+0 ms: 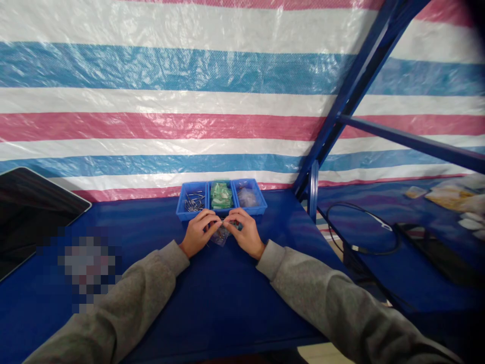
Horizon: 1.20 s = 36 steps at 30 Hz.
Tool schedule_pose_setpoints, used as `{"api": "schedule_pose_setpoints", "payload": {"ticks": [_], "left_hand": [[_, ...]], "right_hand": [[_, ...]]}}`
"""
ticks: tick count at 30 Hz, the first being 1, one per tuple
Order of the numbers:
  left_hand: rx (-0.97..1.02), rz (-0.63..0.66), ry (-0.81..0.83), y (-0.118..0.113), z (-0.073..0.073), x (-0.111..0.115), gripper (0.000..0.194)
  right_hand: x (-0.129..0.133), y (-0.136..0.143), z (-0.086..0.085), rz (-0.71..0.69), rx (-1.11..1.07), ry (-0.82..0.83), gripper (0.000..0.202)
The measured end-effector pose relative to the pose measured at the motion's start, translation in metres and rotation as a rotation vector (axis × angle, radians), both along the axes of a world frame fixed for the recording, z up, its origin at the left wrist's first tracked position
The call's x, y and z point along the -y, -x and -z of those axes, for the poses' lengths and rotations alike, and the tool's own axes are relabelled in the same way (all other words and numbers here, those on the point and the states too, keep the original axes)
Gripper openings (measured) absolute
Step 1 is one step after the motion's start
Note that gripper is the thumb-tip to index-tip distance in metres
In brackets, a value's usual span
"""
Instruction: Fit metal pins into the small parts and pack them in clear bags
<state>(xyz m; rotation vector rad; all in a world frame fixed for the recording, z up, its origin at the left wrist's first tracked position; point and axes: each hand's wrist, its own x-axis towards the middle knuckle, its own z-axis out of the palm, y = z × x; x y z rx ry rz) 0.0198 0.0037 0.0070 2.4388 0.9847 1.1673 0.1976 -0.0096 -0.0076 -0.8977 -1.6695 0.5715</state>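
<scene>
My left hand [199, 231] and my right hand [245, 231] meet fingertip to fingertip just in front of the blue bins. Both pinch the upper edge of a small clear plastic bag [220, 237], which hangs low over the table. Something small and dark shows inside the bag, too small to name. Beyond my left hand, a blue bin [181, 207] holds loose metal pins or rods. The middle bin contains green packets [221, 195]. In the bin at right lie clear plastic bags [247, 197].
A dark flat screen [34, 217] lies at the left, near a pixelated patch. Blue frame posts [344, 101] rise at the right. Past them, a second blue surface carries a coiled black cable [329, 227] and pale bags [450, 196]. A striped plastic sheet [189, 126] hangs behind.
</scene>
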Motion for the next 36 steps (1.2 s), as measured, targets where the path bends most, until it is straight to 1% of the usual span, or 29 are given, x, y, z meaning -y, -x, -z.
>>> {"api": "schedule_pose_setpoints", "payload": {"ticks": [6,9,15,20,26,30,36], "left_hand": [[0.074,-0.042,-0.106,-0.0007,-0.0021,-0.0006,0.010],[0.106,-0.069,-0.119,0.0000,-0.0020,-0.0003,0.010],[0.072,-0.088,-0.086,0.0016,0.0009,-0.0021,0.014],[0.023,-0.080,-0.072,-0.0002,-0.0008,-0.0022,0.015],[0.021,-0.048,-0.006,-0.0010,-0.0028,-0.0004,0.013],[0.010,-0.030,0.046,-0.0014,-0.0013,-0.0009,0.016],[0.035,-0.016,0.015,-0.0005,0.0020,-0.0025,0.014]], "right_hand": [[0.0009,-0.0001,-0.0019,0.010,0.029,-0.003,0.010],[0.0006,-0.0001,-0.0024,0.010,0.034,-0.004,0.013],[-0.0007,0.0011,0.0001,-0.015,0.063,-0.028,0.013],[0.0014,0.0016,-0.0008,-0.060,0.089,-0.051,0.010],[0.0003,0.0000,-0.0017,-0.004,0.076,-0.017,0.012],[-0.0020,-0.0003,0.0003,0.009,0.061,0.018,0.014],[-0.0028,0.0001,0.0025,-0.013,0.045,0.035,0.016]]}}
